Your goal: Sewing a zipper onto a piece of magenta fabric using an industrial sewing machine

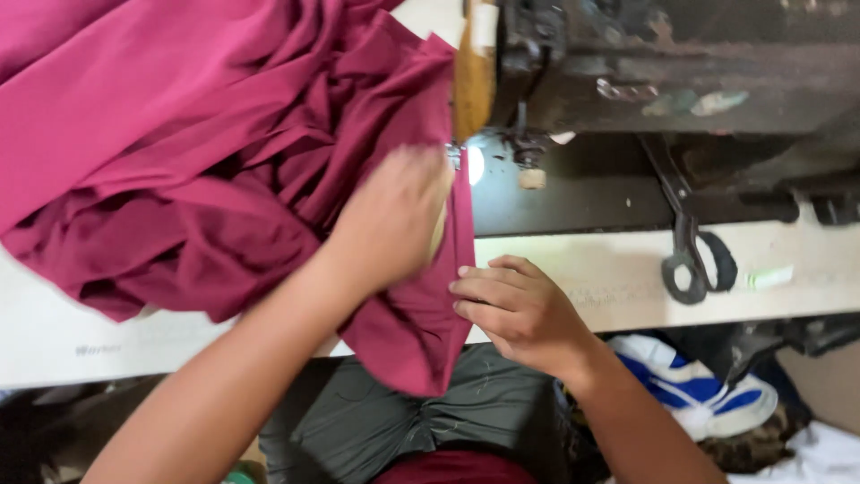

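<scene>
- Your left hand (394,220) lies flat on the magenta fabric (197,152), fingers spread and blurred, pressing the cloth down just in front of the sewing machine (645,72) — not clamped on anything, only laid on top.
- Your right hand (515,309) sits at the counter's near edge, fingers curled together, fingertips pinching the fabric's right-hand edge where it hangs over.
- The two hands are close, the left further in, the right nearer you, with a narrow strip of fabric between them.
- The fabric is heaped over the left half of the counter (609,278), bunched in deep folds; one tongue of it runs under your left hand and drops off the front edge over your lap.
- The counter is pale and scuffed, with faint marks along its front strip; a dark recessed bed sits under the machine.
- The machine is dark, worn and grimy, with a yellowish wrapped part (473,72) at its left end and a small bright light (475,164) by the needle area.
- Black-handled scissors (685,233) lie on the counter to the right, well apart from your hands.
- Below the counter — dark green trousers (430,421), and to the right a white-and-blue cloth (690,381) on the cluttered floor.
</scene>
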